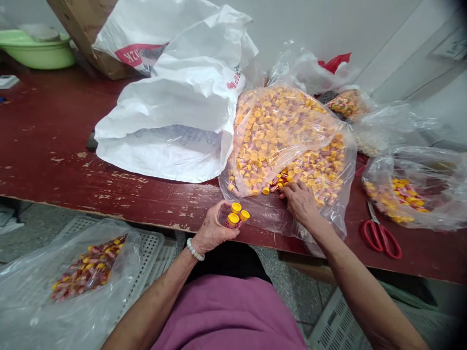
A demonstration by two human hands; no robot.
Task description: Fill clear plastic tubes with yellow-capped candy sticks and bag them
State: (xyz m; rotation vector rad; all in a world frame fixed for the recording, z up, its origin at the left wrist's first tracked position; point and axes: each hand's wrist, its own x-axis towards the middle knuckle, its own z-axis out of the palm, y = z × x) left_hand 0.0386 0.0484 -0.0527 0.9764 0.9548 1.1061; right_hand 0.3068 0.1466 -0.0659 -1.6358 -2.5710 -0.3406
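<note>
My left hand (215,226), with a pale bead bracelet at the wrist, is wrapped round several small yellow-capped tubes (236,217) at the table's front edge. To its right, my right hand (299,200) reaches in at the front opening of a large clear bag (288,141) full of yellow-capped tubes. Its fingertips are at some red-patterned tubes; whether they grip one is too small to tell. A large white sack (171,112) lies open on its side, left of the clear bag.
Red-handled scissors (381,238) lie right of my right arm. Beyond them is a smaller bag of yellow-capped tubes (408,194). At lower left, another bag (87,267) rests on a perforated crate (148,243). A green basin (40,51) stands at the back left.
</note>
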